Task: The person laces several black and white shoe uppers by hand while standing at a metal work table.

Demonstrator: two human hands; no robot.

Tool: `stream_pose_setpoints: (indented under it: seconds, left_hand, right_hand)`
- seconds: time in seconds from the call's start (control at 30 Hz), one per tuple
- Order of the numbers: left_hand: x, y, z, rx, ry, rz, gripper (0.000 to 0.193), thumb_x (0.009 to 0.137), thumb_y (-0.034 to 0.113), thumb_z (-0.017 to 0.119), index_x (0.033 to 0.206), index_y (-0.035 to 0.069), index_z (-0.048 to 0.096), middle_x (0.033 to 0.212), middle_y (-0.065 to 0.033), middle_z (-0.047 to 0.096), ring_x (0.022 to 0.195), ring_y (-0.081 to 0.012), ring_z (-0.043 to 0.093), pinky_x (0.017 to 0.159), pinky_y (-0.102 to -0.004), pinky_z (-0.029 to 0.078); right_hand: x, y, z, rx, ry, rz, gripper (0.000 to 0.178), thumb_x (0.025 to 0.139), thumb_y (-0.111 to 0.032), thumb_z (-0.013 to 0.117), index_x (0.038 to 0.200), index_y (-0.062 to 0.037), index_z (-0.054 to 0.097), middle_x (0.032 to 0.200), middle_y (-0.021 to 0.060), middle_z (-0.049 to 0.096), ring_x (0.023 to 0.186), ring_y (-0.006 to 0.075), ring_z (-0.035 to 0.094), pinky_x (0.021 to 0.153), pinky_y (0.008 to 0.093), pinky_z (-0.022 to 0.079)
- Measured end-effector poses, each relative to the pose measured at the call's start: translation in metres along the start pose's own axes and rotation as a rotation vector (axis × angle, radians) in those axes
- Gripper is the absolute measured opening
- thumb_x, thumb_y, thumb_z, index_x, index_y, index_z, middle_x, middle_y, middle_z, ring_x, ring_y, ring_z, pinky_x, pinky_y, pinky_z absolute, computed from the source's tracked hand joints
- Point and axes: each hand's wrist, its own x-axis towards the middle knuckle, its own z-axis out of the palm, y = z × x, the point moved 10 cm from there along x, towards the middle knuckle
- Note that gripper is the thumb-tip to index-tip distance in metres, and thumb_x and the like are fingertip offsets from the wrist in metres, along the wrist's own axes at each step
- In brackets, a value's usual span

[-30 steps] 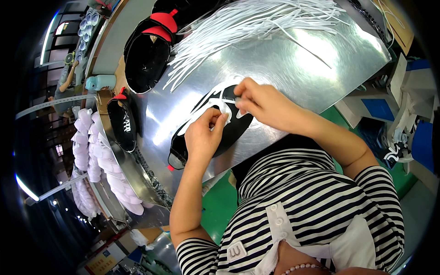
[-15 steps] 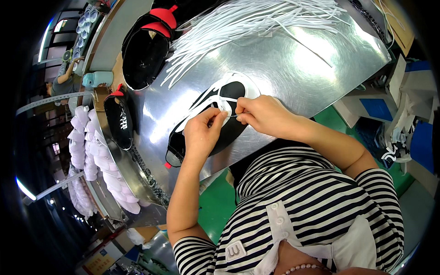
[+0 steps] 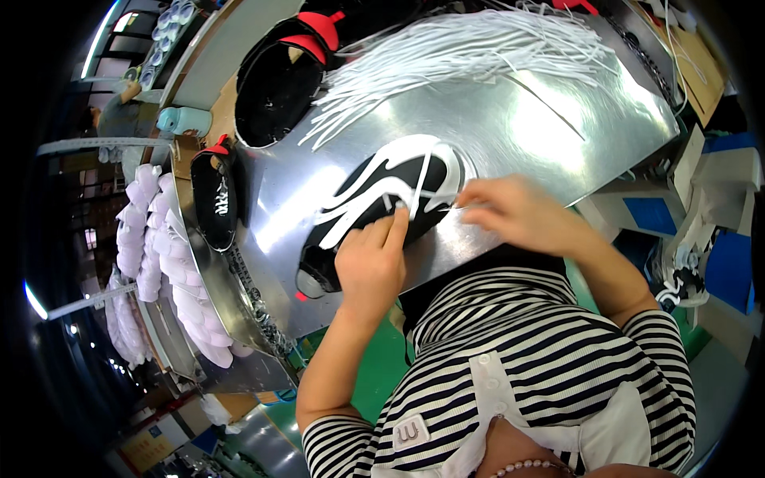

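A black shoe upper [image 3: 371, 215] with broad white curved overlays lies on the metal table. A white shoelace [image 3: 419, 177] is partly threaded through it, looping over its black opening. My left hand [image 3: 371, 259] grips the shoe's near edge, its index finger stretched toward the lace holes and the other fingers curled; the thumb is hidden. To the right of the shoe is my right hand [image 3: 518, 211], smeared by motion. Its fingertips pinch together where a strand of lace runs out from the shoe.
A pile of loose white laces [image 3: 462, 48] spreads across the table's [image 3: 526, 135] far side. Black shoes with red tabs stand at far left, a larger one [image 3: 275, 95] and a laced one [image 3: 213, 199]. Beyond them are a light-blue bottle [image 3: 185, 121] and stacked white pieces [image 3: 179, 271].
My right hand has drawn away to the right from the lace holes, pulling the lace. My left hand has shifted from pinching the lace to the shoe's near edge.
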Motion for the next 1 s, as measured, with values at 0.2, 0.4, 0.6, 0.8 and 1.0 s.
stream_pose_setpoints:
  seconds: [0.2,0.4,0.6,0.8,1.0]
  left_hand:
    - [-0.01,0.016,-0.007,-0.045,0.064,0.183,0.03,0.075,0.006,0.065,0.104,0.002,0.068,0.089,-0.0071,0.068,0.073,-0.0183,0.064,0.063,-0.0307,0.047]
    - [-0.041,-0.061,0.045,-0.919,-0.594,-0.374,0.043,0.096,0.038,0.059,0.121,0.002,0.062,0.118,-0.0185,0.063,0.112,-0.0299,0.058,0.098,-0.0372,0.044]
    - [-0.063,-0.069,0.079,-1.151,-0.923,-0.99,0.053,0.096,0.043,0.059,0.133,0.004,0.058,0.136,-0.0111,0.056,0.127,-0.021,0.048,0.108,-0.0308,0.033]
    - [-0.047,-0.067,0.091,-1.362,-0.723,-0.939,0.015,0.086,0.019,0.072,0.091,0.006,0.071,0.089,0.001,0.066,0.085,-0.0088,0.056,0.079,-0.023,0.043]
    - [-0.027,-0.09,0.068,-1.117,-0.277,-0.67,0.011,0.088,0.009,0.067,0.094,0.001,0.071,0.083,-0.0017,0.067,0.073,-0.0076,0.057,0.068,-0.0219,0.046]
  right_hand:
    - [0.051,0.034,-0.055,0.253,0.215,-0.028,0.037,0.083,-0.028,0.074,0.104,-0.0061,0.054,0.098,0.0069,0.065,0.085,0.0144,0.058,0.073,0.0299,0.048]
    - [0.051,0.029,-0.013,0.276,0.131,0.164,0.052,0.071,-0.024,0.084,0.111,-0.0084,0.054,0.098,0.0107,0.064,0.089,0.0192,0.059,0.084,0.0309,0.045]
    - [0.043,0.002,-0.006,0.216,0.238,0.078,0.052,0.075,-0.023,0.082,0.116,-0.0068,0.053,0.104,0.0096,0.064,0.095,0.0199,0.062,0.081,0.0303,0.048]
    - [0.034,0.021,0.001,0.2,0.257,0.147,0.05,0.077,-0.023,0.081,0.115,-0.0074,0.053,0.106,0.0101,0.065,0.096,0.0201,0.063,0.077,0.0301,0.049]
    - [0.032,0.036,0.002,0.339,0.267,0.314,0.047,0.078,-0.028,0.079,0.113,-0.0089,0.054,0.103,0.0104,0.064,0.088,0.0166,0.061,0.076,0.0298,0.047]
